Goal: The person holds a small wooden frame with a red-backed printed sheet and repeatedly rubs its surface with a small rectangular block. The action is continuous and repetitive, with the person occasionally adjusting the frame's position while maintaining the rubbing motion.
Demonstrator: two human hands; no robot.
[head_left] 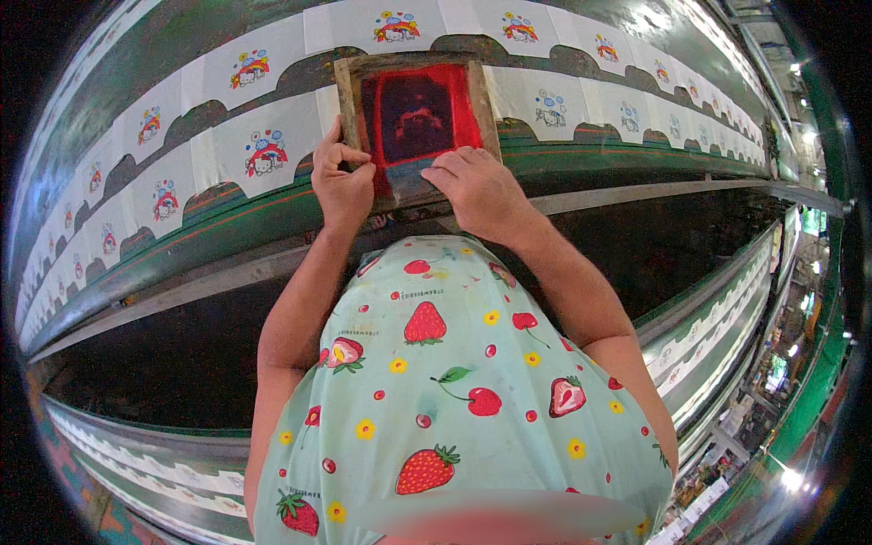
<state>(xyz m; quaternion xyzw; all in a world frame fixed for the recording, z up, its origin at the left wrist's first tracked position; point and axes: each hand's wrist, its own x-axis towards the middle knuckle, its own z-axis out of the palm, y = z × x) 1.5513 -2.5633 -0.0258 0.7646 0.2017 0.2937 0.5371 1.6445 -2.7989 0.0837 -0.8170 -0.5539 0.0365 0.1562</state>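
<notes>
A wooden-framed printing screen (418, 113) with red ink on its mesh lies over the row of white fabric pieces on the long table. My left hand (345, 186) is at the frame's left side, a finger stretched along the wood and the thumb and forefinger curled together. At the near end of the screen my right hand (481, 193) closes its fingers on the edge of a greyish squeegee (404, 179). That squeegee lies crosswise below the red ink, partly hidden by the hand. A dark motif shows through the mesh.
White fabric pieces (265, 156) with a rainbow-and-cat print run along the table in two rows. Right of the screen, pieces (550, 111) carry only blue and dark parts. A metal rail (627, 195) edges the table. Another table (718, 318) with fabric stands at right.
</notes>
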